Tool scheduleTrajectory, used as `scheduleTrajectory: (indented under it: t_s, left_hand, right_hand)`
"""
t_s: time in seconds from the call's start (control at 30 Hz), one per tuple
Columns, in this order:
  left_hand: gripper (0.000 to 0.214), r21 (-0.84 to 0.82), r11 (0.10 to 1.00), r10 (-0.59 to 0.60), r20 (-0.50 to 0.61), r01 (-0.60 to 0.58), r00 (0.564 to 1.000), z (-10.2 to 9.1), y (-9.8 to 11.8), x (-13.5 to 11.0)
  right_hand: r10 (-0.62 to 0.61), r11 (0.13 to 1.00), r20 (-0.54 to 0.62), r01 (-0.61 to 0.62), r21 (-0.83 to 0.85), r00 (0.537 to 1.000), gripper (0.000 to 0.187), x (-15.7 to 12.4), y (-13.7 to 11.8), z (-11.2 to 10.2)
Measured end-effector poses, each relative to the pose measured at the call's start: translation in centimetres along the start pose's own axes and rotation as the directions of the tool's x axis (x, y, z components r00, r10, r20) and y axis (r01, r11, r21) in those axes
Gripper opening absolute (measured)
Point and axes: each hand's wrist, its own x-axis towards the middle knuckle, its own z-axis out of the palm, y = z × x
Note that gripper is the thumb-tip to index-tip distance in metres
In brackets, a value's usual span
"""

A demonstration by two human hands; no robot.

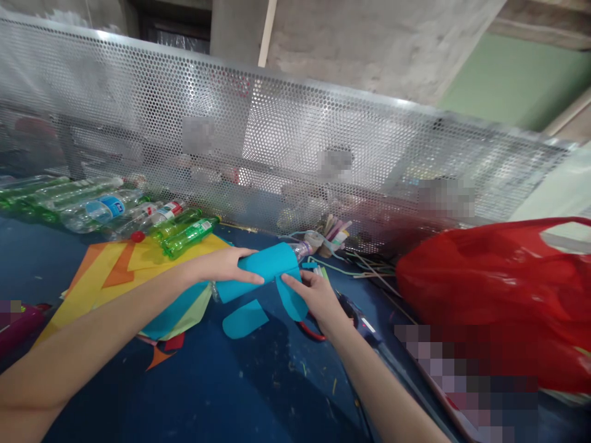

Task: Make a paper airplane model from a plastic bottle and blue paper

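Observation:
A clear plastic bottle (303, 248) wrapped in blue paper (272, 261) lies tilted between my hands, its neck pointing up and right. My left hand (231, 264) grips the wrapped body, thumb across the front. With its thumb and fingers pinched, my right hand (318, 295) holds a rounded blue paper piece (292, 299) against the lower side of the wrap near the neck. A similar rounded blue paper piece (245, 319) lies flat on the dark blue table (194, 394) just below the bottle.
Sheets of coloured paper (87, 277) lie to the left, with several plastic bottles (106, 206) behind them. Red-handled scissors (313, 332) and a dark tool with a cord (362, 320) are by my right wrist. A red bag (498, 295) stands right; a perforated metal panel (277, 135) runs along the back.

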Motion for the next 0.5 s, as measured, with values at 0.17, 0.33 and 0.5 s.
scheduleTrajectory:
  t_s: [0.17, 0.33, 0.5]
  left_hand:
    - [0.083, -0.003, 1.000, -0.002, 0.004, 0.002, 1.000, 0.1, -0.1, 0.1]
    - [0.079, -0.025, 1.000, 0.006, 0.033, -0.005, 0.999, -0.1, -1.0, 0.5]
    - [0.081, -0.021, 1.000, -0.018, 0.034, 0.019, 0.999, -0.4, -1.7, 0.7]
  right_hand:
    - [0.001, 1.000, 0.003, -0.001, -0.009, 1.000, 0.035, 0.1, -0.2, -0.2]
    - [0.020, 0.999, 0.053, -0.021, 0.026, 0.998, 0.032, 0.0, -1.1, -0.6]
    - [0.015, 1.000, -0.037, -0.014, 0.021, 0.999, 0.029, -0.1, -1.7, -0.9]
